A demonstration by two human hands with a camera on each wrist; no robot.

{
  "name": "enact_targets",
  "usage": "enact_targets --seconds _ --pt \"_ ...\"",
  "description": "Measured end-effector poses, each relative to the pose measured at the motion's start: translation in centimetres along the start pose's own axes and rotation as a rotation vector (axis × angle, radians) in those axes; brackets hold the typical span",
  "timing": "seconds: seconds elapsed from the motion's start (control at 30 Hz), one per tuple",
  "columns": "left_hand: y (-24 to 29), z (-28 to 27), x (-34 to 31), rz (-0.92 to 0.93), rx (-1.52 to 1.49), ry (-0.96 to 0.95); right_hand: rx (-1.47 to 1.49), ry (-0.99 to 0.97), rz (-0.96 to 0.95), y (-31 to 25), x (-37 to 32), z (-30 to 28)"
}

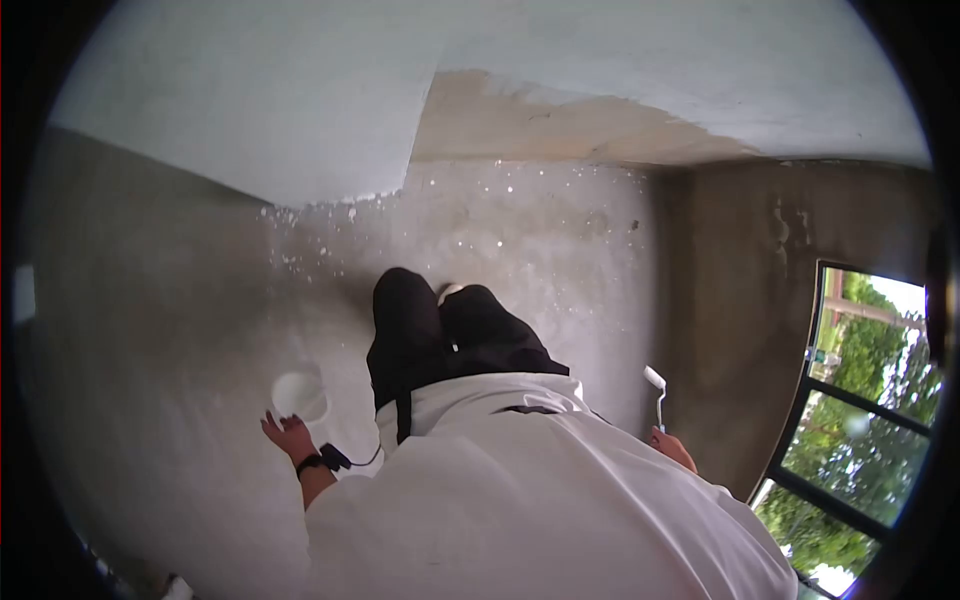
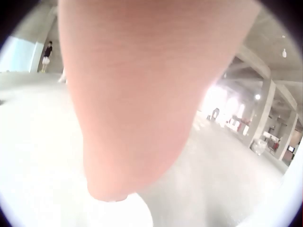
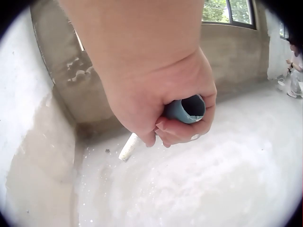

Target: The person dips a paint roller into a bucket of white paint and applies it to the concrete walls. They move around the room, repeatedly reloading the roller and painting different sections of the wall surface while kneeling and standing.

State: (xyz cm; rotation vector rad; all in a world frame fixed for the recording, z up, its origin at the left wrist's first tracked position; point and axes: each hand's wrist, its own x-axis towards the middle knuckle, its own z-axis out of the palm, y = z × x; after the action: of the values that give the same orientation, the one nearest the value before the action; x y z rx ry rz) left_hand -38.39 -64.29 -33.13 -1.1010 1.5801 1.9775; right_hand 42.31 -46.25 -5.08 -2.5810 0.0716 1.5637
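Note:
In the head view, a small paint roller with a white head and thin metal frame points away from my right hand. My right hand curls round its blue hollow handle in the right wrist view; the white roller head shows beyond the fingers. My left hand has its fingers spread beside a white bucket; whether they touch is unclear. The left wrist view shows my left hand from close behind, its fingers hidden, with a white round shape below.
A wall ahead is partly coated white, with a bare brown patch. White spots dot the grey floor. A framed window stands at the right. People are in the distance: one at left, another at right beside a container.

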Motion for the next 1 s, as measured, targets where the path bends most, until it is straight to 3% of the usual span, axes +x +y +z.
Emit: enact_targets --seconds 0.07,0.13,0.27,0.37,0.63,0.67,0.8,0.87,0.9,0.97,1.0 --pt "0.9 0.0 -0.1 -0.052 -0.043 -0.122 -0.062 0.032 -0.019 -1.0 -2.6 -0.2" --pt "2.8 3.1 -4.8 -0.044 -0.045 -0.137 -0.140 0.053 -0.068 -4.1 -4.0 1.6" --pt "6.6 4.8 -8.2 -0.041 0.001 -0.201 0.022 -0.061 -0.042 -5.6 0.6 -0.2" --pt "9.6 5.2 -9.7 -0.076 0.071 -0.258 -0.116 -0.070 -0.074 -7.5 -4.1 4.4" --pt "15.9 4.8 -11.5 -0.045 0.519 -0.592 -0.129 -0.081 -0.140 -3.4 -7.5 12.6" --pt "16.4 4.9 -12.4 0.109 0.695 -0.709 -0.172 -0.082 -0.195 -2.3 -7.8 13.3" --pt "18.1 5.1 -13.3 0.115 0.784 -0.894 -0.228 -0.117 -0.282 1.5 -9.2 16.0" --pt "18.2 4.8 -13.9 0.440 0.980 -1.038 -0.214 -0.128 -0.296 3.5 -9.2 16.9" --pt "18.5 5.0 -14.3 0.450 0.983 -1.053 -0.216 -0.135 -0.316 4.3 -9.2 17.2" --pt "19.1 5.3 -15.0 -0.077 0.696 -0.878 -0.203 -0.156 -0.326 6.0 -8.9 17.2" --pt "19.2 5.5 -15.8 -0.073 0.712 -0.891 -0.211 -0.167 -0.358 6.9 -8.6 17.0"
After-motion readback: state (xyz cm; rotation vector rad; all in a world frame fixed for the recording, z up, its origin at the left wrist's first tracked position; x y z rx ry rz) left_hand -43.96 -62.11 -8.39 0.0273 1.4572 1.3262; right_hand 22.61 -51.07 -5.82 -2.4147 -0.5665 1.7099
